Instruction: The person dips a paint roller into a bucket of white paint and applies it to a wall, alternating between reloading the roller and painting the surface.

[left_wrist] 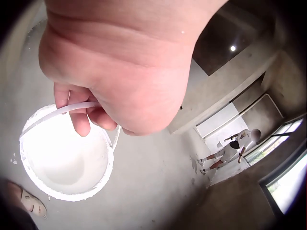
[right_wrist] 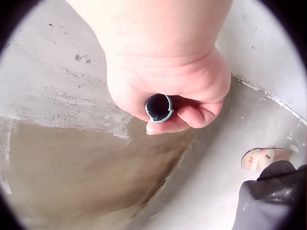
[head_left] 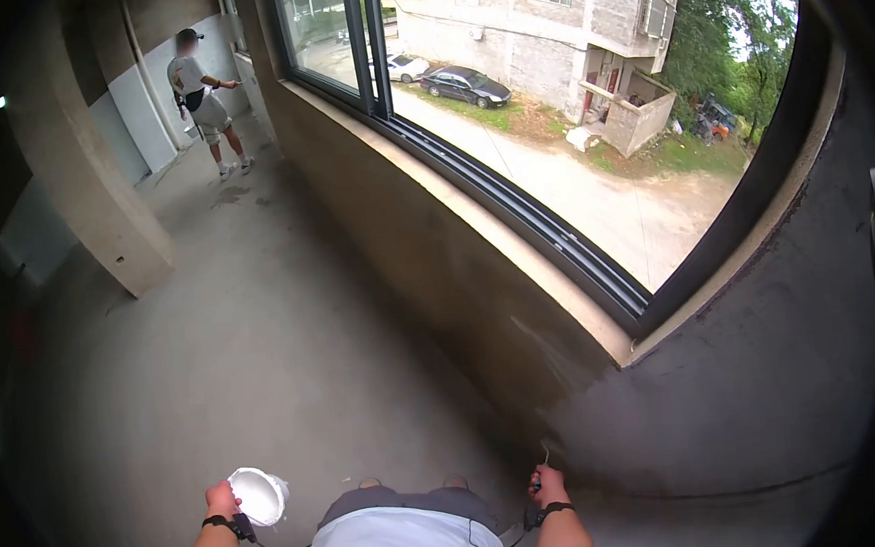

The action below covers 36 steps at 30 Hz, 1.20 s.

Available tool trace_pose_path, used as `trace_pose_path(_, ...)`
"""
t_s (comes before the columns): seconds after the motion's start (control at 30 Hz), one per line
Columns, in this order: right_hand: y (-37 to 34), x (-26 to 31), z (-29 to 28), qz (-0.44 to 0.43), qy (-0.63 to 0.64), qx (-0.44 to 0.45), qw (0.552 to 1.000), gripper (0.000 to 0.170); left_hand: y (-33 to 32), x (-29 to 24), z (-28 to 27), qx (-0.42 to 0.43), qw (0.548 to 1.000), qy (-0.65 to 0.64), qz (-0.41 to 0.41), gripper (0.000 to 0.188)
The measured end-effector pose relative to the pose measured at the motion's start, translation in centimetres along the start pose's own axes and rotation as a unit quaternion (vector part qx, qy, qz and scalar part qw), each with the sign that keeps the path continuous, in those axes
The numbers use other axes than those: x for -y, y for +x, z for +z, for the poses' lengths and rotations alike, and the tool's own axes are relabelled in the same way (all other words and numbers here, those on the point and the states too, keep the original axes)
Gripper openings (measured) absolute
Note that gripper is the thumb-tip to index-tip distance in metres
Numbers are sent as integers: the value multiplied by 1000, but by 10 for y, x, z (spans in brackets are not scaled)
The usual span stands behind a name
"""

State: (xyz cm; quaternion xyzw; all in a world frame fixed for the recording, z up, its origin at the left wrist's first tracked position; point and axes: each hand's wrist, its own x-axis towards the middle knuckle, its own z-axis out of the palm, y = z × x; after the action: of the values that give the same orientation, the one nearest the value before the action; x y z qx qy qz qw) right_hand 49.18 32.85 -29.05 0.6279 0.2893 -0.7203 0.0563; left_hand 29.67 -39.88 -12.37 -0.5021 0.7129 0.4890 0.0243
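The left hand has its fingers curled round the white handle of a white bucket, which hangs above the floor, well apart from the floor's edge along the window wall. The bucket's rim is crusted white, and white material shows inside. The right hand is clenched on a tool with a round, dark handle whose hollow butt faces the wrist camera; in the head view a thin shank reaches out past the fist, near that same floor edge. Whether its tip touches the wall cannot be told.

Around the feet, a pale sandal stands on the floor. The window wall is brown below the sill, with a grey surface beyond its near corner. Above the sill runs a dark-framed window, a black car and a building outside. Toward the far end of the floor, beyond a pillar, another person stands beside the wall, one forearm held forward.
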Motion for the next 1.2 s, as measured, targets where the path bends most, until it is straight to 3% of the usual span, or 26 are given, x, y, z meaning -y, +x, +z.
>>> trace_pose_path(0.2, -63, -25, -4, -96, 7, -63, 993, 15, 35, -14, 28, 51, 996, -17, -72, 13)
trace_pose_path(0.43, -169, -47, -3, -190, 64, -94, 975, 15, 97, -24, 60, 158, 985, 41, -64, 16)
trace_pose_path(0.6, -223, -60, -3, -197, 148, -20, 969, 11, 120, -28, 92, 206, 972, 104, -50, 17)
trace_pose_path(0.63, -230, -62, -4, -204, 162, 7, 966, 9, 120, -28, 98, 210, 971, 107, -40, 18)
trace_pose_path(0.77, -291, -55, 21, -243, 175, -25, 954, 15, 114, -44, 111, 207, 966, 154, -16, 18)
trace_pose_path(0.93, -333, -37, 29, -318, 251, 60, 912, 21, 136, -29, 128, 191, 975, 115, 21, 27)
trace_pose_path(1.1, -349, -10, 39, -343, 230, -28, 910, 22, 125, -29, 122, 201, 972, 117, 13, 30)
trace_pose_path(1.2, -348, -2, 44, -311, 239, -40, 919, 22, 124, -23, 114, 190, 972, 141, 12, 29)
